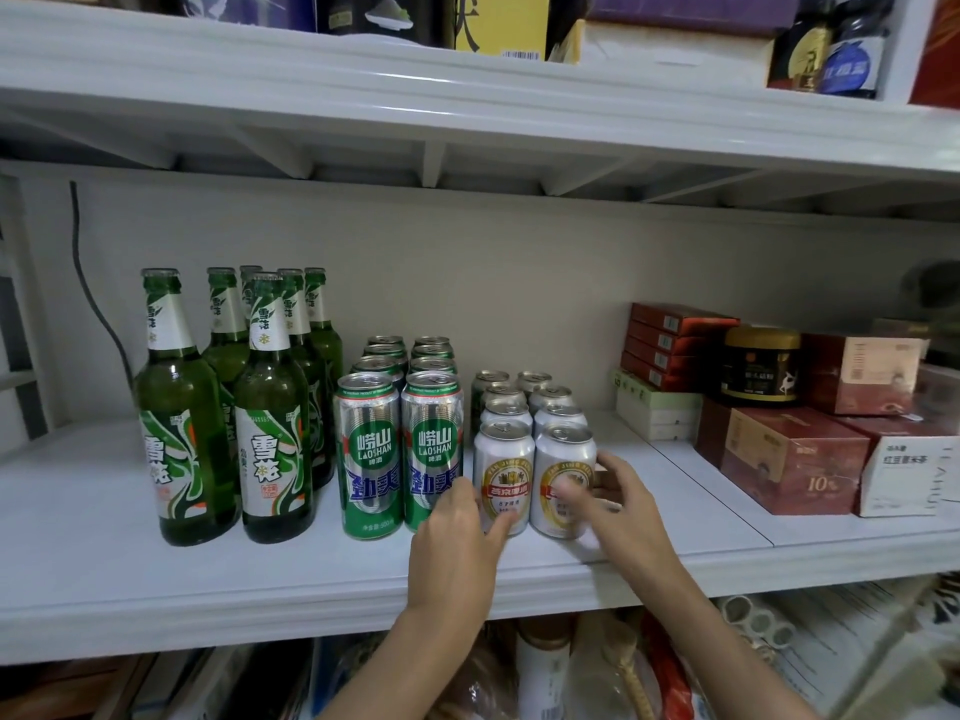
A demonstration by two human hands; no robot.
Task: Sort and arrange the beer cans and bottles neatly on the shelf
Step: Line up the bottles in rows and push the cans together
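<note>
Hands on two short silver front cans on white shelf (156,579): left hand (457,532) touching left can (503,472), right hand (618,504) gripping right can (563,475). Left of hands, tall green-silver cans (370,454), then green glass bottles (270,433).

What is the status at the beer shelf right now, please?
Left hand touching front-left white can. Right hand curled round front-right white can. Green bottles, Laoshan cans in rows. Nothing blocking.

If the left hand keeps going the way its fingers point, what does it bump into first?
Probably the front-left white can. The left hand points up and slightly right, its fingertip already at or touching that can's lower front. The tall green can sits just beside its knuckles; depth is hard to judge.
</note>
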